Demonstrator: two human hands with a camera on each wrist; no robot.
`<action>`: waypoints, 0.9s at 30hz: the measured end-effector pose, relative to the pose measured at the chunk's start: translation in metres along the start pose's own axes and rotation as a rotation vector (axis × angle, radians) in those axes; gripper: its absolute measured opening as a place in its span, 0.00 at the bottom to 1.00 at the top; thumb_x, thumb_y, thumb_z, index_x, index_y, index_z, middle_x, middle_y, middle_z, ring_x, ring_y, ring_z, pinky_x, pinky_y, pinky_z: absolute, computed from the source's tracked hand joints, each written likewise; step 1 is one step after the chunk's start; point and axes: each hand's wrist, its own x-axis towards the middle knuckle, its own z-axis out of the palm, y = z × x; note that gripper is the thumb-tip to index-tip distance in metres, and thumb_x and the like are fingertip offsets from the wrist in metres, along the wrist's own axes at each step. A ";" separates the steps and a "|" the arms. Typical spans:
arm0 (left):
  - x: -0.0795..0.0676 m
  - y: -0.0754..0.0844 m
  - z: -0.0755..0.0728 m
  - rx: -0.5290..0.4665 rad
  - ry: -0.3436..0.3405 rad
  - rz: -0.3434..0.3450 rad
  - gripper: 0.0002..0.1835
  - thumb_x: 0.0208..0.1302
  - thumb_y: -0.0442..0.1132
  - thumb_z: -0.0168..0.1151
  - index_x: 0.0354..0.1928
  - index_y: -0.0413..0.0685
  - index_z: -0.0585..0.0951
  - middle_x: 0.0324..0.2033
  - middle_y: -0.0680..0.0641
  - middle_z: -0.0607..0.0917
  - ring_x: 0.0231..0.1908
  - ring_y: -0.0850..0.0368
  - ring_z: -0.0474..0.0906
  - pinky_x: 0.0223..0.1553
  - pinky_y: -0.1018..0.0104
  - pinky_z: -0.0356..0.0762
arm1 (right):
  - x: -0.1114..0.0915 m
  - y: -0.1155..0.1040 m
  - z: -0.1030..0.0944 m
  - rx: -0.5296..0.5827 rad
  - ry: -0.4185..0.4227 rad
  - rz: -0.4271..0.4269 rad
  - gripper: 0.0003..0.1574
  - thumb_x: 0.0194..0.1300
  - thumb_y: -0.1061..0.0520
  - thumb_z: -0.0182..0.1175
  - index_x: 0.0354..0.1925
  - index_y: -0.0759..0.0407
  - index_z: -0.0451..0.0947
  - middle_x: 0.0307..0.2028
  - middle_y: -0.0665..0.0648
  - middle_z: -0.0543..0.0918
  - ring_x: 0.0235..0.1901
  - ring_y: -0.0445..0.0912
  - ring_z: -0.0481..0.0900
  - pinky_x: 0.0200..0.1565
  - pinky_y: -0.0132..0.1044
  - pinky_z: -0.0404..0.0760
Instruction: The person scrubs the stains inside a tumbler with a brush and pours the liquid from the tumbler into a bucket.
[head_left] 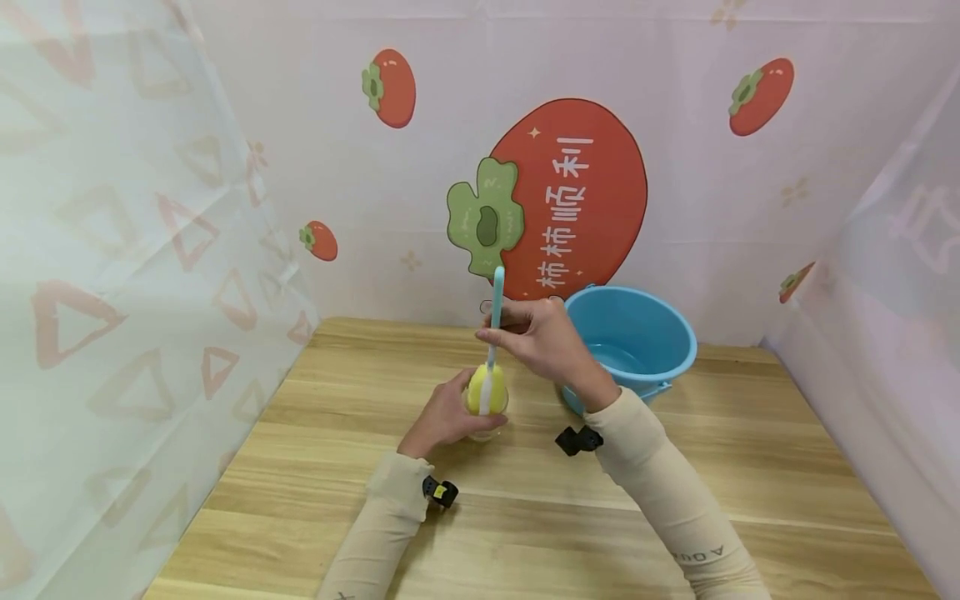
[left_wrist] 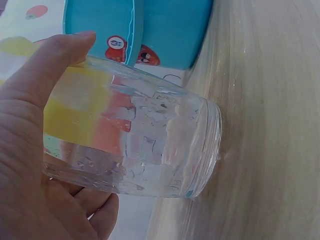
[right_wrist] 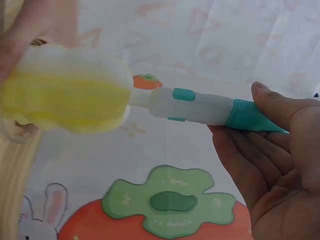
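Note:
A clear glass cup (left_wrist: 165, 135) with a textured wall stands on the table, its base right at the wood. My left hand (head_left: 450, 412) grips it around the upper part, thumb on one side and fingers on the other. Above it, my right hand (head_left: 543, 333) pinches the teal-and-white handle (right_wrist: 195, 107) of a sponge cup brush, which stands nearly upright. The brush's yellow-and-white sponge head (head_left: 487, 388) is partly down inside the cup; its yellow shows through the glass in the left wrist view, while its upper part sticks out above the rim.
A blue bucket (head_left: 678, 350) stands on the wooden table (head_left: 300, 500) just behind and right of my right wrist. A white printed curtain (head_left: 420, 183) with persimmon pictures hangs along the back and both sides. Black wrist cameras sit on both sleeves.

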 end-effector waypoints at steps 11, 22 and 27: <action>-0.001 0.003 0.000 0.031 0.000 -0.021 0.49 0.51 0.63 0.83 0.73 0.54 0.73 0.54 0.50 0.87 0.48 0.54 0.84 0.51 0.53 0.83 | -0.001 0.008 0.007 -0.049 -0.013 -0.008 0.06 0.65 0.57 0.75 0.40 0.57 0.90 0.35 0.52 0.93 0.36 0.42 0.93 0.41 0.37 0.90; -0.001 -0.002 0.001 0.022 0.009 -0.040 0.53 0.50 0.66 0.81 0.76 0.56 0.71 0.53 0.49 0.87 0.46 0.53 0.83 0.48 0.54 0.81 | -0.007 0.020 0.023 -0.093 -0.068 -0.007 0.07 0.68 0.54 0.74 0.39 0.57 0.90 0.35 0.53 0.93 0.37 0.41 0.93 0.43 0.35 0.90; 0.001 -0.002 0.001 0.030 0.003 0.003 0.45 0.51 0.64 0.82 0.69 0.57 0.75 0.46 0.53 0.88 0.42 0.56 0.84 0.46 0.56 0.82 | 0.001 0.002 0.007 -0.089 -0.047 -0.059 0.05 0.66 0.56 0.74 0.38 0.56 0.89 0.34 0.51 0.93 0.37 0.41 0.93 0.42 0.37 0.90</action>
